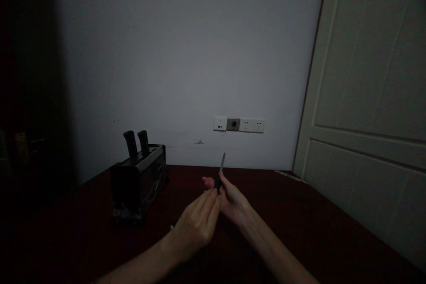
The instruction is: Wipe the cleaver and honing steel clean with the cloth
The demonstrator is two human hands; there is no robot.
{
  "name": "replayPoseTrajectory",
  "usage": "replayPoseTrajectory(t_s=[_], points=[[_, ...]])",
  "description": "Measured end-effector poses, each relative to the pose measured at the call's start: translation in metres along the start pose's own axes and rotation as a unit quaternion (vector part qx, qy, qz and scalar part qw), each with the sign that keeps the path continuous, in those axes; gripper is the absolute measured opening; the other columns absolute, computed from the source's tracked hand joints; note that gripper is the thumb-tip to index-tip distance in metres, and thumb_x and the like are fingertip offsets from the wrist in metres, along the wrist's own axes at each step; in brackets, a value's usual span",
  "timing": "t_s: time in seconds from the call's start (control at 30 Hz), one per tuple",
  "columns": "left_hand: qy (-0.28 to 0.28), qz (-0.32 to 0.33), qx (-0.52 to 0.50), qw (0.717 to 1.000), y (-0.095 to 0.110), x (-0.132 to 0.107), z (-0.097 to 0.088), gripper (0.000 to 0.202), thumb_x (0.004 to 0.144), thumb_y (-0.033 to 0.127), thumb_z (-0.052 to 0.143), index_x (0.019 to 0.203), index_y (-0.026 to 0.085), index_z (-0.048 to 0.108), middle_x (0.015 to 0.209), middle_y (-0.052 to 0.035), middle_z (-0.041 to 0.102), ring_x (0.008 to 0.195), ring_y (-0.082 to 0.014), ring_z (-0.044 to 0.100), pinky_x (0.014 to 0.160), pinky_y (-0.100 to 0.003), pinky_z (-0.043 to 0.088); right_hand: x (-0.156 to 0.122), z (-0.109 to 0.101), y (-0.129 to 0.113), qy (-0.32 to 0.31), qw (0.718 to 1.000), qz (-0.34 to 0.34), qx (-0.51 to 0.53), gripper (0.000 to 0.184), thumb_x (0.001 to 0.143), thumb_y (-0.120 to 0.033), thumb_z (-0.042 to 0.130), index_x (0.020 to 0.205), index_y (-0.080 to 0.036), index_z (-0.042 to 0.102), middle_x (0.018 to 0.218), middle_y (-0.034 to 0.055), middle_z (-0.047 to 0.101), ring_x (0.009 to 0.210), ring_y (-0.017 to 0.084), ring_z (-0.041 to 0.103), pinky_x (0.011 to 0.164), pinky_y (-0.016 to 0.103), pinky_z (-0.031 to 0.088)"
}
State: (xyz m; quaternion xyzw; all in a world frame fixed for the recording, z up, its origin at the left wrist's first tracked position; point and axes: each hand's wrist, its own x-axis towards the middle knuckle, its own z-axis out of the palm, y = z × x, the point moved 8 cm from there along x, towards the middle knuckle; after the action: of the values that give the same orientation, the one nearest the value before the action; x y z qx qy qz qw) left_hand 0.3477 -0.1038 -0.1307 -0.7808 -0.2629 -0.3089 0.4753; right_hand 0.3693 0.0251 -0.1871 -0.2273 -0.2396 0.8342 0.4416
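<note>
Over the dark red table [299, 213], my right hand [231, 199] grips the black handle of a small knife [221, 166], whose thin blade points up and away. My left hand [198, 222] comes in from the lower left with its fingers together, their tips touching the knife's handle at my right hand. A black knife block [138, 182] stands to the left of both hands, with two black handles [137, 143] sticking up from its top.
A pale wall rises behind the table, with a strip of wall sockets [238, 124] low down. A white panelled door [369, 111] stands at the right. The left side is very dark.
</note>
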Motion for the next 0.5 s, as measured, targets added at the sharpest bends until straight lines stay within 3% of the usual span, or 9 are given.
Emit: replayPoseTrajectory(t_s=[0.13, 0.23, 0.37, 0.5], points=[[-0.011, -0.011, 0.006, 1.000, 0.017, -0.014, 0.008, 0.034, 0.080, 0.003, 0.032, 0.105, -0.001, 0.055, 0.104, -0.0200, 0.062, 0.103, -0.0250, 0.056, 0.085, -0.033, 0.047, -0.003, -0.008, 0.001, 0.033, 0.999, -0.031, 0.002, 0.032, 0.087, -0.033, 0.045, 0.076, -0.008, 0.062, 0.065, 0.0051, 0.065, 0.053, 0.009, 0.057, 0.062, 0.024, 0.049], [-0.039, -0.015, 0.012, 0.999, 0.031, -0.025, 0.019, 0.040, 0.080, 0.005, 0.029, 0.112, -0.002, 0.052, 0.114, -0.0223, 0.056, 0.112, -0.0267, 0.050, 0.090, -0.035, 0.043, -0.002, -0.018, -0.002, 0.048, 0.996, -0.069, -0.013, 0.026, 0.078, -0.036, 0.059, 0.072, -0.011, 0.061, 0.056, -0.0021, 0.057, 0.039, 0.004, 0.045, 0.047, 0.020, 0.045], [-0.075, -0.012, -0.006, 0.997, 0.047, -0.036, 0.029, 0.043, 0.079, 0.012, 0.034, 0.117, 0.000, 0.048, 0.123, -0.0244, 0.048, 0.119, -0.0316, 0.041, 0.093, -0.038, 0.039, -0.001, -0.018, -0.004, 0.011, 0.995, -0.097, -0.034, 0.033, 0.068, -0.042, 0.068, 0.076, -0.011, 0.061, 0.047, -0.0086, 0.043, 0.033, 0.000, 0.030, 0.034, 0.015, 0.030], [-0.069, -0.017, -0.021, 0.997, 0.056, -0.045, 0.033, 0.043, 0.076, 0.011, 0.037, 0.117, 0.003, 0.047, 0.127, -0.0254, 0.043, 0.121, -0.0335, 0.039, 0.092, -0.038, 0.040, -0.003, -0.016, -0.002, -0.028, 0.992, -0.112, -0.046, 0.041, 0.064, -0.048, 0.069, 0.075, -0.009, 0.060, 0.043, -0.0105, 0.037, 0.032, -0.001, 0.023, 0.032, 0.014, 0.025]])
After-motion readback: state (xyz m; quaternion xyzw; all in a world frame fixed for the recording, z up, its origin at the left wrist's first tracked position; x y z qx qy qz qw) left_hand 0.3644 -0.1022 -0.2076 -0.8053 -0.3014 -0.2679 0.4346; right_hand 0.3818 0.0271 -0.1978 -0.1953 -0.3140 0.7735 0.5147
